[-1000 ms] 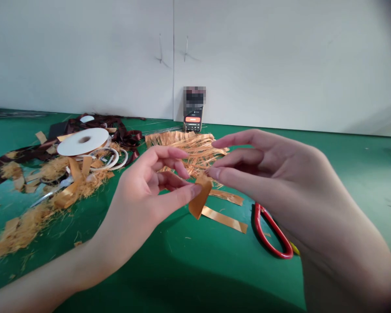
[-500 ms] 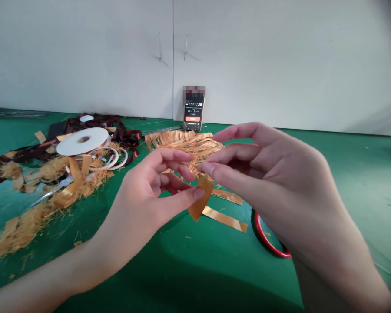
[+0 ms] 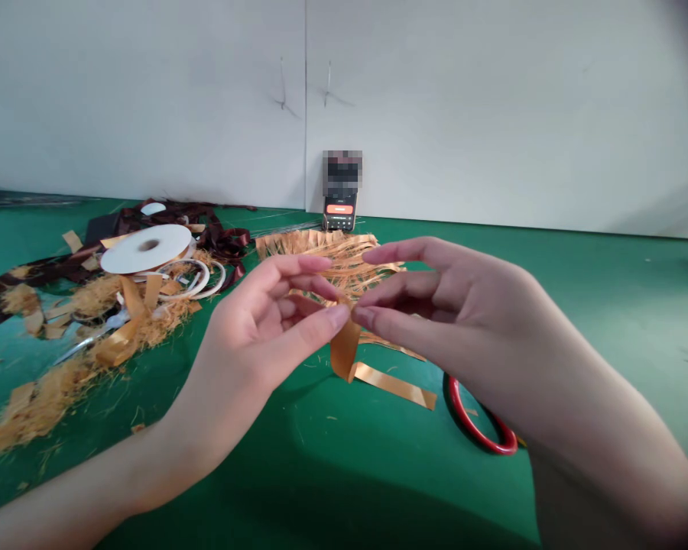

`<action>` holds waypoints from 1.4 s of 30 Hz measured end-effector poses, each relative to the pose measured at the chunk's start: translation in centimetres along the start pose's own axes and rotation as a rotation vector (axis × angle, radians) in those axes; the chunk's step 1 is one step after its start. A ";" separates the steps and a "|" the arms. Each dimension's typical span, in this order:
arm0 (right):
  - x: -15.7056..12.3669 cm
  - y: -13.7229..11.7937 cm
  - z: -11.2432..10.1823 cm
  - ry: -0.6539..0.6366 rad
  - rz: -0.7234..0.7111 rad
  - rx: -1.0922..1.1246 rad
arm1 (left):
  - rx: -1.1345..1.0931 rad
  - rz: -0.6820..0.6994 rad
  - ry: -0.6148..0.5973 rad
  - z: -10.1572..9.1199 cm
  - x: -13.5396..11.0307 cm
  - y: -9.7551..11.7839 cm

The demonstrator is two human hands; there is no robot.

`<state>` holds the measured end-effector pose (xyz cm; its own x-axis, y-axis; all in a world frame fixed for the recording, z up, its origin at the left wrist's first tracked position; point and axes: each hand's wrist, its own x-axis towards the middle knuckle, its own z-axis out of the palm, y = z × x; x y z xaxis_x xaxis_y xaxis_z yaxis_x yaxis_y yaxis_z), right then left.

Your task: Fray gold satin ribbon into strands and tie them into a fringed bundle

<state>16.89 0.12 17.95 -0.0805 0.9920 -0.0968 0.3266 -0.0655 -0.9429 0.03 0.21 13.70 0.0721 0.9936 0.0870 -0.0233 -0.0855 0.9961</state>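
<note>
A short strip of orange ribbon [image 3: 344, 350] hangs between my two hands above the green table [image 3: 332, 473]. My left hand [image 3: 252, 336] pinches its top edge between thumb and fingers. My right hand [image 3: 452, 321] meets it from the right, fingertips closed on the same top edge. Another orange ribbon strip [image 3: 395, 385] lies flat on the table just below. Behind the hands sits a pile of frayed orange ribbon pieces [image 3: 332, 256].
Red-handled scissors [image 3: 478, 424] lie under my right wrist. At the left are a white ribbon spool [image 3: 146, 248], dark brown ribbon [image 3: 46, 267], white tape rings [image 3: 192, 276] and orange fibre scraps [image 3: 40, 397]. A phone [image 3: 341, 191] leans against the white wall.
My hands drew closer together and the fingertips now meet on the ribbon's top edge. The strip hangs straighter than before.
</note>
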 end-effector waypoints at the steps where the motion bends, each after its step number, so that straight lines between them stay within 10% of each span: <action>1: 0.1 0.1 -0.1 -0.014 -0.002 0.001 | 0.001 0.000 -0.013 0.0 0.0 0.0; 42: 0.5 0.4 0.0 0.036 -0.003 0.027 | 0.015 -0.111 -0.055 0.2 0.2 -0.2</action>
<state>17.00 0.61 17.58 -0.0468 0.9954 -0.0831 0.3007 -0.0653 -0.9515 0.21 0.39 13.56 0.1277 0.9915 -0.0237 0.0025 0.0236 0.9997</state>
